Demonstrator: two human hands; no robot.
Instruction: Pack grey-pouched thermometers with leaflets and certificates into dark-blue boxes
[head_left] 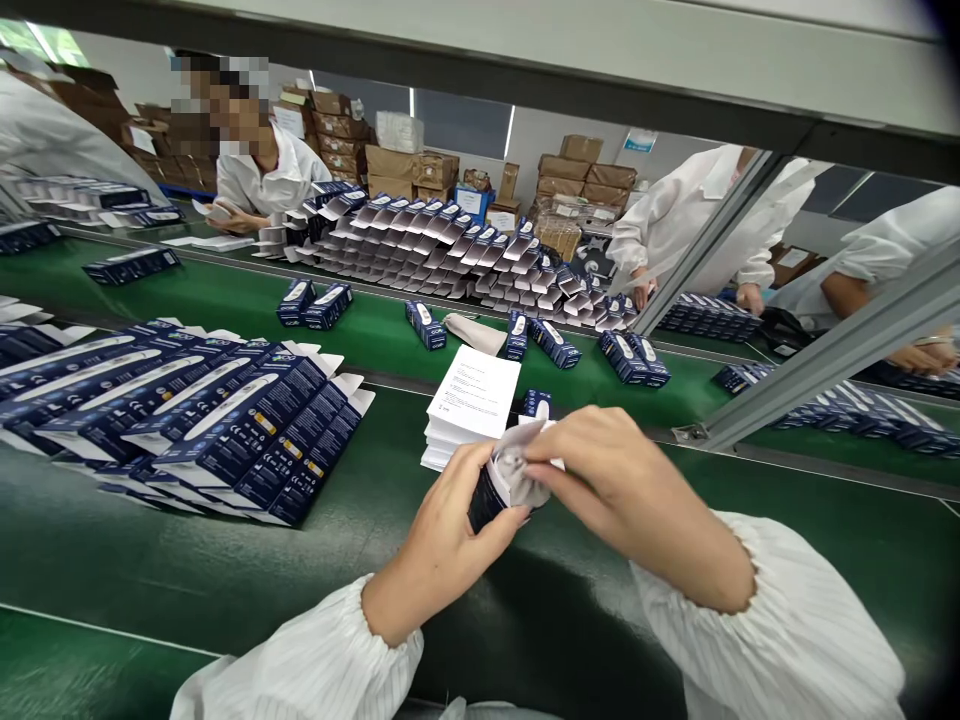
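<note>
My left hand (448, 530) is closed around a small dark blue carton (486, 505), its open end tilted up toward me. In that opening sits a bunched light grey fabric pouch (517, 470), partly hidden by the fingers. My right hand (611, 480) pinches at the pouch and the carton's flap with thumb and fingertips. Just beyond my hands stands a stack of printed white leaflets (476, 390). Behind my right hand another blue carton (536, 402) lies on the bench.
To the left, blue cartons (247, 430) with raised flaps lie in rows. Several cartons (426, 325) and a flat grey pouch (476, 333) rest on the green belt (375, 335). Behind it rises a large carton pile (450, 250). Co-workers in white (709, 215) stand opposite. A metal post (757, 385) slants at right.
</note>
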